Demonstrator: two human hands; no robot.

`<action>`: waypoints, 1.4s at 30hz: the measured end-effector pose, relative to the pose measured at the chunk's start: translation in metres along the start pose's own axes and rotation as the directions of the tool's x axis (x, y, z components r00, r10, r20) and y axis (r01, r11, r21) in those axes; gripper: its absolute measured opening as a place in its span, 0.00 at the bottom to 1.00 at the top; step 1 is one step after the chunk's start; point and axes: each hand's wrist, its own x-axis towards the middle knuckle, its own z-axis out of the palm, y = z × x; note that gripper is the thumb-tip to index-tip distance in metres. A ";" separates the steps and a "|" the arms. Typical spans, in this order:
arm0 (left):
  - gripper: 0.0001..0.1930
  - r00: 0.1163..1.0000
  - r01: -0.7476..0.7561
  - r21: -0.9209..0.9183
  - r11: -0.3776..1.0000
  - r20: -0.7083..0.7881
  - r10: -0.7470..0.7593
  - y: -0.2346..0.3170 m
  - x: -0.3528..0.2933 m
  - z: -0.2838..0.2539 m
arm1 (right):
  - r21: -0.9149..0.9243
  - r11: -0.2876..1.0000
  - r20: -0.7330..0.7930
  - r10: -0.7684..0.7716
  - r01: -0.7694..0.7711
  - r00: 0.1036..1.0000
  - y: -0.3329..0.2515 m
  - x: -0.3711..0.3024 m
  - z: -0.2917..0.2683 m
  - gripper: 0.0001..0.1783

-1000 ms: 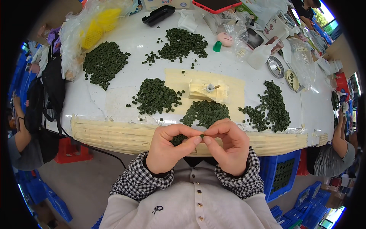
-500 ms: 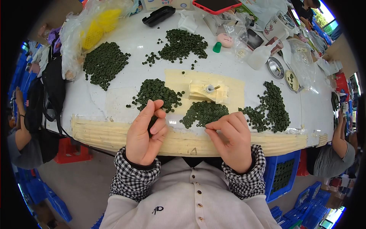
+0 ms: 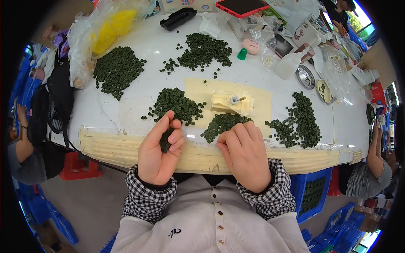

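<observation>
My left hand (image 3: 160,149) is half closed, palm turned inward, just in front of a heap of small dark green round pieces (image 3: 175,103). Between its thumb and curled fingers sits a dark green piece (image 3: 165,142), mostly covered by the fingers. My right hand (image 3: 247,156) is pinched, thumb against forefinger, at the near edge of another pile of green ring-like pieces (image 3: 223,125). Whatever lies between those fingertips is too small or hidden to make out. Beyond this pile stands a tape-wrapped block (image 3: 228,102) with a thin pin (image 3: 239,99) sticking out.
More green heaps lie far left (image 3: 118,69), far middle (image 3: 204,50) and right (image 3: 304,120). A plastic bag (image 3: 80,46), black case (image 3: 178,18), red-edged phone (image 3: 242,6), round tin (image 3: 323,91) and white cup (image 3: 310,30) ring the back. Tape covers the table's front edge (image 3: 126,141).
My right hand has moved left and slightly nearer, from the pile's right part to its near left side, its fingers pinched together. My left hand has stayed almost in place.
</observation>
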 end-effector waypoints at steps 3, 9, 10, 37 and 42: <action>0.10 0.999 -0.007 0.016 1.000 -0.047 0.007 0.000 -0.004 0.008 | -0.011 1.000 0.042 0.009 -0.009 0.999 0.000 -0.004 0.001 0.09; 0.12 0.967 0.095 0.041 0.995 0.235 -0.102 0.004 -0.005 -0.013 | -0.077 0.997 0.066 0.001 0.005 0.998 -0.004 -0.005 0.002 0.10; 0.12 0.960 0.095 0.052 0.994 0.261 -0.105 0.002 -0.005 -0.015 | -0.031 0.999 0.033 -0.004 0.005 0.999 -0.003 -0.005 0.003 0.09; 0.15 0.930 0.215 0.324 0.921 0.221 -0.294 -0.034 -0.011 0.013 | 0.794 0.562 -0.032 0.423 -0.234 0.906 0.013 -0.016 -0.014 0.09; 0.13 0.895 0.233 0.370 0.899 0.279 -0.347 -0.032 -0.010 0.003 | 0.868 0.412 0.062 0.462 -0.277 0.885 0.014 -0.019 -0.015 0.08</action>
